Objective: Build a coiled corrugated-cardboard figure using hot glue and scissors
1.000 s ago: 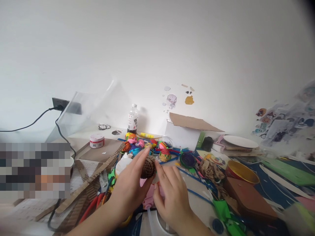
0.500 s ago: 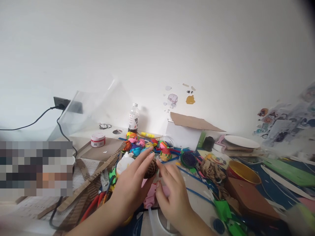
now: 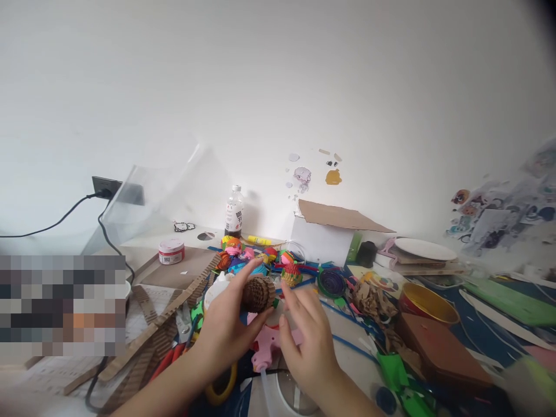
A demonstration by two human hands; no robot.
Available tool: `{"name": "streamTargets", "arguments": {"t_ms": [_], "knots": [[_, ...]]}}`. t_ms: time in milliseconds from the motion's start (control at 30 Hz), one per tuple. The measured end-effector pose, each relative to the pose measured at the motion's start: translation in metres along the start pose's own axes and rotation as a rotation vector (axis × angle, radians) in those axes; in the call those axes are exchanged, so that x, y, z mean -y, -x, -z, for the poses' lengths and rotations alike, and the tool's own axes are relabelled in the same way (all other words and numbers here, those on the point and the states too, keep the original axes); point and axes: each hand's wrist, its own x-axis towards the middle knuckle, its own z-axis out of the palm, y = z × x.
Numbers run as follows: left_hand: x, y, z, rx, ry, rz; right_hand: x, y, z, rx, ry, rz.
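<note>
My left hand holds a small brown coiled corrugated-cardboard cup between thumb and fingers, its ridged side facing the right. My right hand hovers just to the right of it, thumb and fingers a little apart, with nothing visible between them and a gap to the cup. Beneath and between the hands lies a pink glue gun with a clear glue stick coming out of its rear. Behind the hands sit several bright corrugated-paper pieces. A white round object is partly hidden behind my left hand.
Cardboard strips and red-handled scissors lie left. Toward the wall stand a bottle, a pink-lidded jar and a white box. At right are a dark paper coil, crumpled brown paper, a gold-lined bowl and a brown block.
My left fingers have opened away from over the cardboard cup, which now shows more and has turned. My right hand has moved slightly away from it. More of the glue gun shows.
</note>
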Motion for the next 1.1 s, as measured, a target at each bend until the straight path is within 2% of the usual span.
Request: {"name": "streamTargets", "arguments": {"t_ms": [200,267,400,500,600,667,733,833,967,1100], "knots": [[0.000,0.001,-0.003,0.018,0.097,0.043,-0.002,0.001,-0.002,0.070,0.052,0.034],[-0.001,0.000,-0.001,0.022,0.060,-0.021,-0.002,0.001,-0.003,0.069,0.035,0.024],[-0.005,-0.006,0.004,0.000,0.022,-0.244,-0.002,0.001,-0.002,0.071,-0.051,0.033],[-0.006,-0.008,0.006,-0.010,0.037,-0.296,-0.003,0.000,0.001,0.054,-0.074,0.051],[-0.008,-0.006,0.006,0.000,0.074,-0.278,-0.005,-0.001,0.004,-0.082,-0.095,0.024],[-0.009,-0.004,0.005,0.002,0.113,-0.268,-0.007,-0.002,0.006,-0.191,-0.126,-0.055],[-0.011,-0.002,0.003,-0.004,0.143,-0.260,-0.009,-0.003,0.007,-0.236,-0.170,-0.131],[-0.013,0.000,0.001,-0.011,0.153,-0.277,-0.010,-0.005,0.007,-0.226,-0.212,-0.168],[-0.012,0.002,-0.001,0.004,0.173,-0.296,-0.010,-0.005,0.006,-0.194,-0.157,-0.155],[-0.008,0.006,-0.005,0.044,0.266,-0.110,-0.008,-0.004,0.009,-0.189,-0.048,-0.066]]}}
